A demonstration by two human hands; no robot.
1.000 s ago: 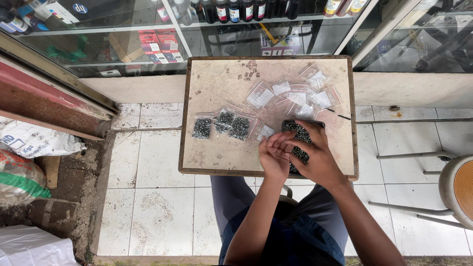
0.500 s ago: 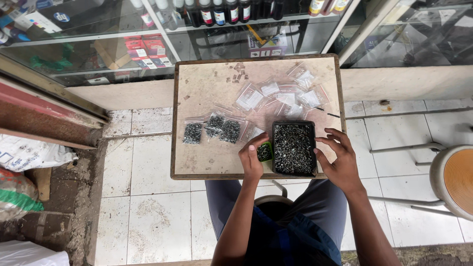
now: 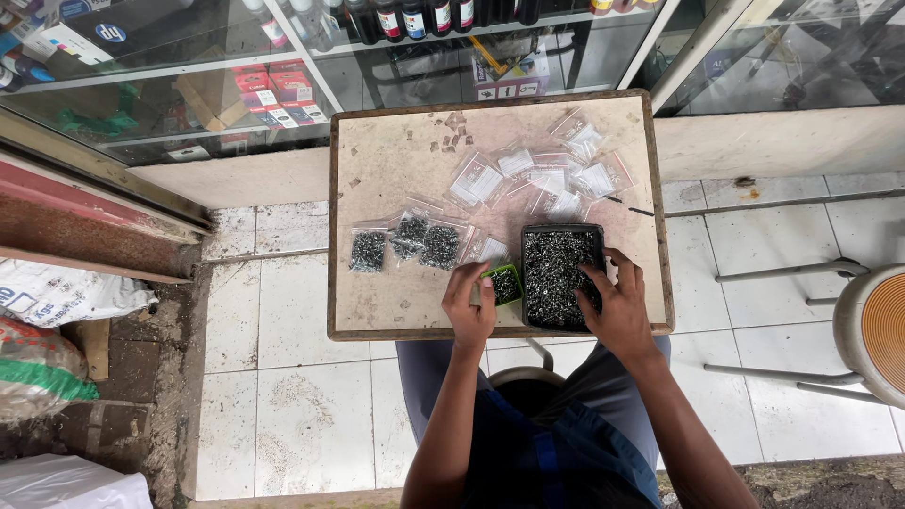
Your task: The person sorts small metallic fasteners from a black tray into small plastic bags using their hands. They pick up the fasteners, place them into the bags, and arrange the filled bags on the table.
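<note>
Black tray of small screws, centre frame, being dipped into by right hand, fingers spread loosely. Green cup being pinched by left hand. Three filled bags lying centre-left; empty bags being left unfilled, upper centre.

A small square table with a worn, pale top and a dark wooden rim is seen from above. Toward the far right corner, a loose cluster of empty clear plastic bags is spread. Three filled bags (holding small dark pieces) are laid in a row near the middle left. By the near edge, right of centre, a black rectangular tray heaped with dark pieces is set, with a small green container just beside it.
</note>
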